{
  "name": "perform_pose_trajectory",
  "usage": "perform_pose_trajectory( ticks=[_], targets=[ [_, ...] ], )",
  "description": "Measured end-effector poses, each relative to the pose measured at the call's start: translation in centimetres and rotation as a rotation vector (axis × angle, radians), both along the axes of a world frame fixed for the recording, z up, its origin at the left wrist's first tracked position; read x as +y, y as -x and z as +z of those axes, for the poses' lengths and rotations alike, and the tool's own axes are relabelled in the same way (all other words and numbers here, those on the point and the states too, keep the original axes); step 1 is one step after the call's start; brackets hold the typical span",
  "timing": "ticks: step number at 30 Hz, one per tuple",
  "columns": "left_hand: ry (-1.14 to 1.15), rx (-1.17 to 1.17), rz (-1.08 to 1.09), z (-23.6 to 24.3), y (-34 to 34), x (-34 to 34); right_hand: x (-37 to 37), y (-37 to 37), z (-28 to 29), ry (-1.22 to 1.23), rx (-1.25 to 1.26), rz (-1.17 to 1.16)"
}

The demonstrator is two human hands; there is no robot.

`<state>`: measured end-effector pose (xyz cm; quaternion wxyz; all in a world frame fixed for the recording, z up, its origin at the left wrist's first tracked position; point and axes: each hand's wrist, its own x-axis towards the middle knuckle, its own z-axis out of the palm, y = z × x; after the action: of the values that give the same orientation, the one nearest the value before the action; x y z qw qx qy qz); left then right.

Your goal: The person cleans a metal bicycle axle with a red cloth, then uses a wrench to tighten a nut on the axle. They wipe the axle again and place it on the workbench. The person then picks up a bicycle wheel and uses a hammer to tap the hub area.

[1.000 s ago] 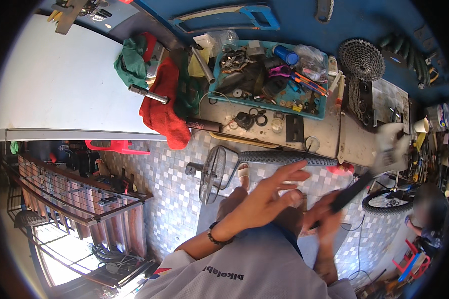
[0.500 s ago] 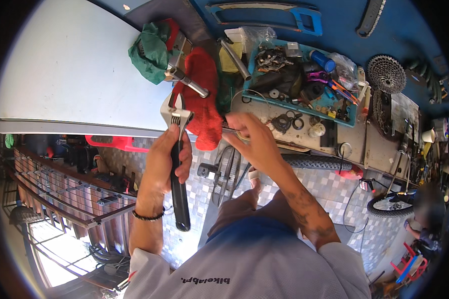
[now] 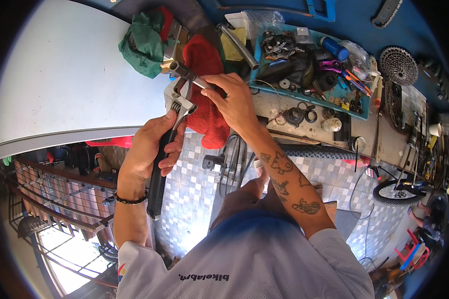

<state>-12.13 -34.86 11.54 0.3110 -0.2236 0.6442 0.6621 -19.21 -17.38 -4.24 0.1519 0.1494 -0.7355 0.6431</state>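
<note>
My left hand is closed round an adjustable wrench, its thumb near the adjusting screw and the black handle slanting down toward me. The wrench's silver head points away from me, beside a metal tube-like part with a wider, dark-ended tip. The fingers and thumb of my right hand pinch the other end of that part. Behind both tools a red cloth is bunched at the bench corner. Whether the wrench jaws touch the metal part I cannot tell.
A white panel fills the left. Right of the cloth, a teal tray of small parts stands on the workbench, with another metal tube by it. A green cloth lies farther back. Below are a bicycle wheel and a fan.
My right hand has moved up and left from beside the red cloth and taken the metal part's end. My left hand has shifted slightly left with the wrench, which tilts more. The view has shifted.
</note>
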Motion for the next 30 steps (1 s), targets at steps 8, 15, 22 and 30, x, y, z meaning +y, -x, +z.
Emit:
perform_pose_trajectory(
  ticks=[8, 15, 22, 30],
  targets=[
    [-0.024, -0.046, 0.012, -0.8, 0.8, -0.2, 0.3, 0.9, -0.5, 0.010, 0.023, 0.039],
    [-0.042, -0.035, -0.004, -1.4, 1.3, 0.8, 0.8, 1.3, -0.6, 0.017, 0.052, 0.060],
    [-0.019, -0.021, 0.025, -0.7, 2.1, 1.6, 0.8, 1.7, -0.9, -0.026, 0.102, 0.066],
    [-0.162, -0.018, 0.260, -1.3, 0.3, 4.3, 0.7, 2.1, -1.2, -0.024, 0.130, 0.071]
  ],
)
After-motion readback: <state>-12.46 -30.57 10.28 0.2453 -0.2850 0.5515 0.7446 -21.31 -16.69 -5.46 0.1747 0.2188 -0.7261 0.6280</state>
